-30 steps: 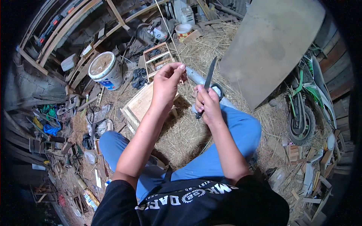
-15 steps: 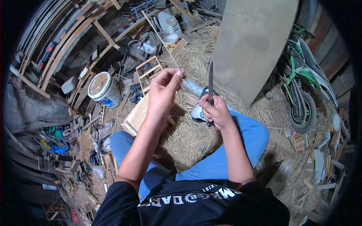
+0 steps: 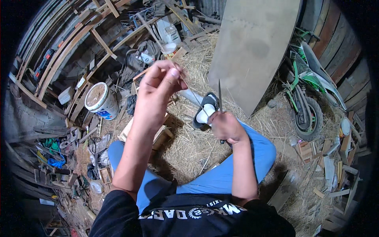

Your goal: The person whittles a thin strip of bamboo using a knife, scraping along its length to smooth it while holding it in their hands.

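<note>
Raised in the middle of the view, my left hand (image 3: 162, 89) pinches a long thin strip (image 3: 194, 96) that slants down toward my right hand (image 3: 227, 130). My right hand, blurred by motion, grips a knife (image 3: 220, 96) by its black handle, blade pointing up. Whether the strip touches the blade I cannot tell. Just beyond my hands is my foot in a white sock and dark sandal (image 3: 203, 116). A pale wooden box (image 3: 164, 136) sits on the straw, partly hidden by my left arm.
A large board (image 3: 248, 51) lies at the back right, beside a green and white motorbike (image 3: 306, 114). A white bucket (image 3: 100, 106) stands at left among wooden frames (image 3: 106, 47) and scattered scrap. Straw (image 3: 189, 154) covers the floor between my blue-clad legs.
My left hand has risen and moved left with the strip. My right hand has moved down and slightly right with the knife, uncovering more of the sandal.
</note>
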A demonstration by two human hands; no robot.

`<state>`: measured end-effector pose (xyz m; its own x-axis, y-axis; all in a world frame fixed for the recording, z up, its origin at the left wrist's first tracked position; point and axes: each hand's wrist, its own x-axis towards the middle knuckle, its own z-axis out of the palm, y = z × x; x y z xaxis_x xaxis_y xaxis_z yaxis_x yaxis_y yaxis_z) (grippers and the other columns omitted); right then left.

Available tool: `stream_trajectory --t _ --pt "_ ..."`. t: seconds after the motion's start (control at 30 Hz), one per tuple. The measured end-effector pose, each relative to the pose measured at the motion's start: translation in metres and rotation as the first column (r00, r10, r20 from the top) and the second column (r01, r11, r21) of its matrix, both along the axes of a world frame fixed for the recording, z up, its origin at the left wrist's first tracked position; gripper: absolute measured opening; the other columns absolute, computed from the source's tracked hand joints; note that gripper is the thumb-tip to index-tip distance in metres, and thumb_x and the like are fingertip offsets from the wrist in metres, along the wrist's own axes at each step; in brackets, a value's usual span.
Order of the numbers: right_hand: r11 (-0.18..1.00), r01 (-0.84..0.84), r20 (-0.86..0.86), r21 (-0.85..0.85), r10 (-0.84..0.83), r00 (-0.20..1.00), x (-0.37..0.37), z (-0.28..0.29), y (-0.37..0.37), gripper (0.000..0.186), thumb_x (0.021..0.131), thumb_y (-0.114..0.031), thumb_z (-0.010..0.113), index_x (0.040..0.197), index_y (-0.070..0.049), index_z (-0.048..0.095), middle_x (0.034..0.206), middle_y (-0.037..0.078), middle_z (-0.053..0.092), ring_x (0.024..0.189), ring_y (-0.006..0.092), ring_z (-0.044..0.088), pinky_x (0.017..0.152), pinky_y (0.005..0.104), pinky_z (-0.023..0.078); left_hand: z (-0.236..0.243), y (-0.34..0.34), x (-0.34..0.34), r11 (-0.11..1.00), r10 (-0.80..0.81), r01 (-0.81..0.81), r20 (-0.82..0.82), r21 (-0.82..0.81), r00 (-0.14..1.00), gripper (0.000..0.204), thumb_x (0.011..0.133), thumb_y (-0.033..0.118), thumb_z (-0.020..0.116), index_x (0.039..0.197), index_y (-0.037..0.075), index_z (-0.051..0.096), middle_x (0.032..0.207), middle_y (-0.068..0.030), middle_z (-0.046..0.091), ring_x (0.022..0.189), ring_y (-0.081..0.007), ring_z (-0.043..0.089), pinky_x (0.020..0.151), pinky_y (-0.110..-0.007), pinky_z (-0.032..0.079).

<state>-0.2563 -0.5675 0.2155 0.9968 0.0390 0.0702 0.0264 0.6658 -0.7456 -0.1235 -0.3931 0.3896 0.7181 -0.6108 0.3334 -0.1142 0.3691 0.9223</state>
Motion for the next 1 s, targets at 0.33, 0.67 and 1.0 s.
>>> stream_trajectory --t 0.33,0.67,1.0 --pt "0.947 0.27 -0.073 0.175 -0.261 0.963 0.013 -0.002 0.002 0.052 0.108 -0.046 0.047 0.113 0.004 0.059 0.058 -0.009 0.026 0.04 0.0016 0.023 0.036 0.0219 0.021 -0.014 0.016 0.029 0.966 0.238 -0.234 0.027 -0.109 0.971 0.015 0.106 0.018 0.058 0.111 0.003 0.058 0.098 -0.0045 0.063 0.087 -0.0127 0.065 0.082 -0.029 0.056" --pt "0.913 0.281 0.068 0.295 -0.314 0.947 0.026 0.002 0.025 0.059 0.101 -0.058 0.053 0.118 -0.002 0.057 0.056 -0.008 0.026 0.041 0.0024 0.024 0.037 0.0223 0.021 -0.008 0.015 0.016 0.923 0.36 -0.33 0.139 -0.198 0.923 0.009 0.104 0.008 0.06 0.102 -0.001 0.058 0.1 -0.008 0.065 0.089 -0.0156 0.067 0.086 -0.032 0.058" --pt "0.845 0.519 0.11 0.126 -0.532 0.84 0.023 0.066 0.083 0.026 0.106 -0.028 0.058 0.114 -0.005 0.063 0.057 -0.009 0.03 0.041 0.0016 0.025 0.036 0.0234 0.022 -0.003 0.042 -0.013 0.913 0.386 -0.359 0.127 -0.195 0.914 0.009 0.102 0.005 0.062 0.101 -0.003 0.062 0.098 -0.011 0.069 0.088 -0.0194 0.072 0.085 -0.034 0.061"
